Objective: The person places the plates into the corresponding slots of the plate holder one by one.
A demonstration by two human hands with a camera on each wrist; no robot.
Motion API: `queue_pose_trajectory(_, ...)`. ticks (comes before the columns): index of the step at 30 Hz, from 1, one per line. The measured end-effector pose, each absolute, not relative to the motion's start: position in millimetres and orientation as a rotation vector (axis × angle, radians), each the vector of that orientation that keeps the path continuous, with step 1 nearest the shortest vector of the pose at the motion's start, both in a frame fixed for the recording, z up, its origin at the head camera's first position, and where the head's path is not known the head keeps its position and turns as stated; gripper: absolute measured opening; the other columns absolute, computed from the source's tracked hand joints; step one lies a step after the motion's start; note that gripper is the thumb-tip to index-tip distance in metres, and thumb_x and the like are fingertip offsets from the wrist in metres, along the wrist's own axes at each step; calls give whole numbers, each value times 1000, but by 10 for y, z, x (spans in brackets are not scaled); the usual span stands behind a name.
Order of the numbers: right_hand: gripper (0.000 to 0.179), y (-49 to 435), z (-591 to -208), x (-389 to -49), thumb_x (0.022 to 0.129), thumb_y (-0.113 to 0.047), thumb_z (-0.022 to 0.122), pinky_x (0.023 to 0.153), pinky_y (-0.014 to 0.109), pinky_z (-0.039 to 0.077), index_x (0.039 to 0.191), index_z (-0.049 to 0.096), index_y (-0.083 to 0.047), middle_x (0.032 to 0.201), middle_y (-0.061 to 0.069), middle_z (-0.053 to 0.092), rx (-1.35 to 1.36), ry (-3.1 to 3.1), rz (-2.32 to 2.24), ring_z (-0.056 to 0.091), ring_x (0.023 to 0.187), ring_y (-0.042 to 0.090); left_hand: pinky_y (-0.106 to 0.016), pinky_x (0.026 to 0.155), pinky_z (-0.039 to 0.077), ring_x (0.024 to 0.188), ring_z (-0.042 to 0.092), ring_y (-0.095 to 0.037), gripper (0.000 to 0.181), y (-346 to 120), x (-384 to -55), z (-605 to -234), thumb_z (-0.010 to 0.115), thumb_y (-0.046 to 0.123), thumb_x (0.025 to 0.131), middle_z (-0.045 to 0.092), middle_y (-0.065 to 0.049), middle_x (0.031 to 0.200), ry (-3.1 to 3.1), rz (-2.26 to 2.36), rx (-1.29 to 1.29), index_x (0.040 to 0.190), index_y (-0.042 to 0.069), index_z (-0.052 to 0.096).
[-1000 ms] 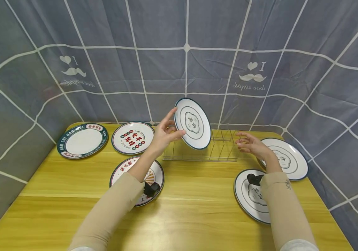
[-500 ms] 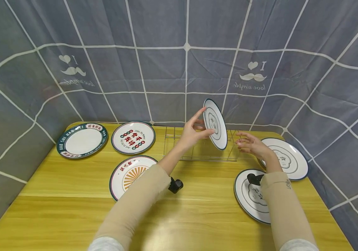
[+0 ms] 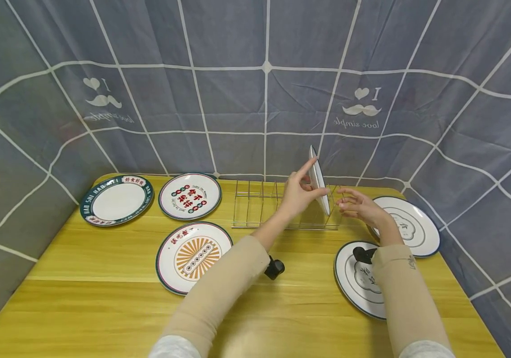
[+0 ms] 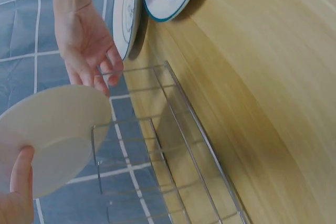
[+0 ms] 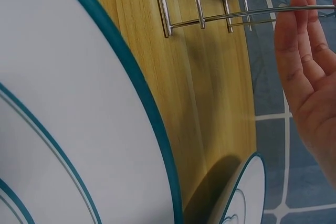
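Observation:
My left hand [image 3: 297,196] pinches a white plate with a dark blue rim [image 3: 320,177] by its edge, thumb on the near side. Nearly edge-on in the head view, the plate stands tilted over the right part of a wire dish rack [image 3: 255,228]. The left wrist view shows the plate's pale underside [image 4: 68,114] close to the rack's wires. At the rack's right end, my right hand [image 3: 362,206] holds the end wire with its fingertips; its thumb is mostly hidden in the right wrist view, where the wire crosses the fingers [image 5: 304,35].
Two blue-rimmed plates lie at the right, one farther back [image 3: 423,231] and one nearer [image 3: 349,278]. Left of the rack are a green-banded plate [image 3: 118,201], a red-lettered plate [image 3: 190,196] and a sunburst plate [image 3: 194,256]. A grey checked curtain [image 3: 233,99] hangs behind the wooden table [image 3: 282,313].
My left hand has carried the plate rightward along the rack and turned it from face-on to nearly edge-on. The right hand has stayed at the rack's end.

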State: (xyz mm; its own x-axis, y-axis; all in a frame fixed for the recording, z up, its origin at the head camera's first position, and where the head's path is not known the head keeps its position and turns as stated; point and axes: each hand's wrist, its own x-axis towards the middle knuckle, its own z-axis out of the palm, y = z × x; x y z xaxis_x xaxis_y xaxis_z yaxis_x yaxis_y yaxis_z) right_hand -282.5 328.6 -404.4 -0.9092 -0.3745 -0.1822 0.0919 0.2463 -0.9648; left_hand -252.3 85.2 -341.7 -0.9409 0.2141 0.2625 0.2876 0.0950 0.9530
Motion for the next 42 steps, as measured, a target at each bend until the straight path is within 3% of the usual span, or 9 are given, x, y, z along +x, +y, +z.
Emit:
queue_pose_trajectory(4, 47, 3289, -4041, -2834, 93, -5, 51, 89, 35, 47, 135, 30, -5, 110, 4, 50, -265, 2152, -1706, 54, 100, 20, -13, 57, 46, 71, 55, -12, 74, 937, -2514, -3439, 76, 15, 74, 43, -10, 98, -2308, -1957, -529, 139, 24, 41)
queue_pose_trajectory(8, 40, 3290, -4040, -2844, 92, -7, 53, 94, 42, 44, 129, 38, -16, 108, 1, 50, -246, 2145, -1709, 53, 102, 21, -12, 55, 44, 68, 51, -12, 72, 1012, -2531, -3476, 76, 17, 74, 44, -11, 96, -2323, -1881, -522, 137, 22, 43)
queue_pose_trajectory(14, 35, 3304, -4040, -2843, 92, -8, 53, 92, 38, 45, 118, 41, -28, 109, 0, 50, -211, 2142, -1712, 54, 101, 18, -13, 55, 45, 67, 48, -10, 70, 1100, -2559, -3517, 77, 18, 73, 46, -13, 97, -2335, -1840, -469, 136, 25, 46)
queue_pose_trajectory(20, 37, 3306, -4034, -2852, 92, -6, 51, 89, 33, 48, 123, 39, -23, 111, 2, 48, -208, 2135, -1718, 55, 98, 12, -14, 55, 44, 72, 50, -16, 68, 1154, -2586, -3565, 77, 19, 74, 47, -15, 100, -2357, -1816, -464, 135, 26, 47)
queue_pose_trajectory(27, 50, 3295, -4026, -2866, 92, -7, 52, 95, 44, 42, 136, 29, -7, 116, 8, 46, -212, 2142, -1697, 53, 101, 19, -14, 56, 41, 81, 54, -28, 66, 1212, -2609, -3657, 77, 17, 74, 48, -17, 101, -2392, -1808, -424, 133, 25, 49)
queue_pose_trajectory(35, 42, 3297, -4031, -2868, 92, -7, 53, 96, 44, 42, 130, 37, -17, 108, -4, 50, -217, 2143, -1693, 54, 98, 18, -13, 57, 41, 80, 50, -21, 66, 1245, -2615, -3769, 77, 19, 74, 47, -16, 100, -2418, -1782, -458, 134, 23, 49)
queue_pose_trajectory(42, 49, 3295, -4023, -2859, 92, -7, 52, 97, 45, 40, 135, 29, -7, 110, -4, 48, -195, 2148, -1690, 53, 99, 18, -14, 61, 43, 76, 46, -11, 67, 1245, -2617, -3825, 76, 17, 75, 45, -15, 101, -2399, -1816, -491, 135, 25, 47)
